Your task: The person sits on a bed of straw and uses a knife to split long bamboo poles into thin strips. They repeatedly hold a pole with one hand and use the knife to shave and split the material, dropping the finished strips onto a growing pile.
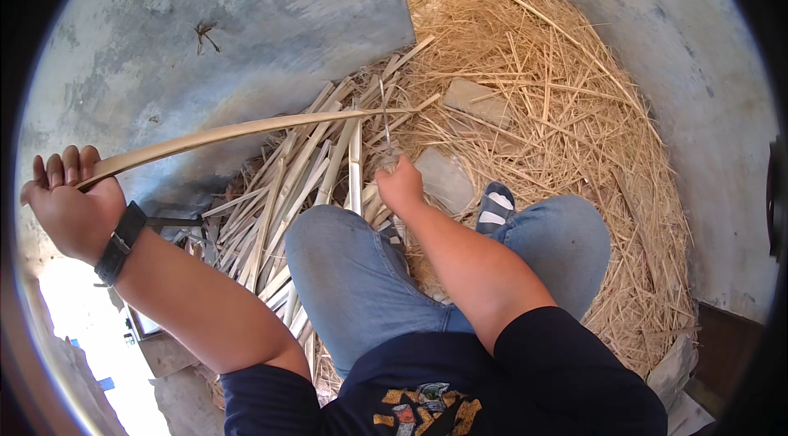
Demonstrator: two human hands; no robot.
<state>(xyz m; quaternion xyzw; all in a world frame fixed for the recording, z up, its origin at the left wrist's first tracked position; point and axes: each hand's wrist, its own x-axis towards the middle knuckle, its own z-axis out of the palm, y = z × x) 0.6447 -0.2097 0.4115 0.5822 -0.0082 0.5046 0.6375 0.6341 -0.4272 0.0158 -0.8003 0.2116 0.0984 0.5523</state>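
My left hand (pixel 78 206), raised at the far left, has its fingers wrapped round one end of a long split bamboo strip (pixel 238 127). From there the strip bows slightly upward and runs right across the view. In front of my knees, my right hand (pixel 400 187) is closed round the handle of a thin-bladed knife (pixel 385 112), its blade pointing away from me. Blade and strip cross near the strip's far end. Whether the edge bites into the bamboo is too small to tell. Most of the handle is hidden in my fist.
Split bamboo pieces (pixel 283 181) lie heaped left of my knees. Straw-like shavings (pixel 574 124) cover the floor ahead and to the right, round a brick (pixel 478 102) and a flat stone slab (pixel 444 180). Grey walls (pixel 246 17) rise on both sides. My sandalled foot (pixel 495 208) rests by the slab.
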